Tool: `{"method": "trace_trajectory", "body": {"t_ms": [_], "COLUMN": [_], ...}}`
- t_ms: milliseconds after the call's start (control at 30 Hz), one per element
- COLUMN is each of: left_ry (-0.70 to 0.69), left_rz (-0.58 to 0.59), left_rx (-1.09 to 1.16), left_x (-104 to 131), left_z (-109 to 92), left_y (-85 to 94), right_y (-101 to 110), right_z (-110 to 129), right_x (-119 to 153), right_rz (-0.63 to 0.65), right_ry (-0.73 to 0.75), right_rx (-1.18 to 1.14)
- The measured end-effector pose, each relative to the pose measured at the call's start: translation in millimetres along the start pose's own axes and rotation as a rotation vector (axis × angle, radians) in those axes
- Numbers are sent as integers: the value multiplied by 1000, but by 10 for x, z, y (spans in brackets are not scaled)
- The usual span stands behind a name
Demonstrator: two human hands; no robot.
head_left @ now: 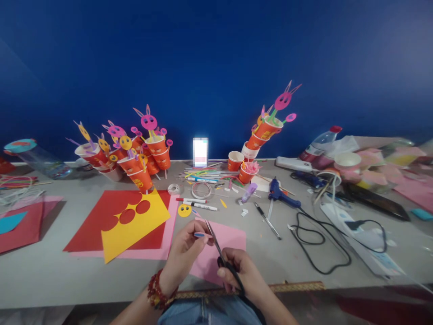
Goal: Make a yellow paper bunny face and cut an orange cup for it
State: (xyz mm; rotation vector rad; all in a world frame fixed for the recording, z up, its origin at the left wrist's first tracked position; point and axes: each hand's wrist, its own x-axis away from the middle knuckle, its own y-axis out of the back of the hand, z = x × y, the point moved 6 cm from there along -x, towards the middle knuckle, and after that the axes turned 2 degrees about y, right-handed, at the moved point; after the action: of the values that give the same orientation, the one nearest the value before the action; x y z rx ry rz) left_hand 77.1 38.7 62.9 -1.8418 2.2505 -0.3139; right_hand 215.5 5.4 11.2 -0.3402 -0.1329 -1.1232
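Between the thumb and fingers of my left hand (pixel 186 246) is a small pink paper ear (pixel 202 235) with a blue marking. My right hand (pixel 241 271) grips black-handled scissors (pixel 219 248), their blades pointing up and away, close beside the paper ear. Beneath both hands lies a sheet of pink paper (pixel 233 234). Just beyond my left hand sits a yellow paper smiley circle (pixel 184 210), with another small ear-shaped piece (pixel 195 212) at its right. Red and black markers (pixel 201 206) lie behind it.
Yellow paper (pixel 149 230) with round cut-outs covers red paper (pixel 91 221) at left. Decorated cups (pixel 135 176) stand behind. A blue glue gun (pixel 282 195), a pen (pixel 268 221), a purple glue stick (pixel 249 192), looping cable (pixel 324 271) and a power strip (pixel 358 243) lie at right.
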Motion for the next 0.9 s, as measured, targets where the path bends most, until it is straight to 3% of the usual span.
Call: {"method": "trace_trajectory", "body": {"t_ms": [500, 600, 733, 900], "left_ry": [37, 32, 18, 26], "left_rz": [-12, -6, 4, 13], "left_rx": [-30, -201, -535, -898], "left_x": [-7, 20, 67, 54], "left_z": [17, 100, 211, 215], "left_y": [26, 139, 365, 533], "right_y": [59, 140, 272, 299], "right_z": [-88, -100, 29, 79], "right_x": [-15, -30, -51, -112], "right_rz": [-48, -74, -172, -200], "right_ry": [22, 25, 132, 161], "right_rx": [-26, 32, 289, 448]}}
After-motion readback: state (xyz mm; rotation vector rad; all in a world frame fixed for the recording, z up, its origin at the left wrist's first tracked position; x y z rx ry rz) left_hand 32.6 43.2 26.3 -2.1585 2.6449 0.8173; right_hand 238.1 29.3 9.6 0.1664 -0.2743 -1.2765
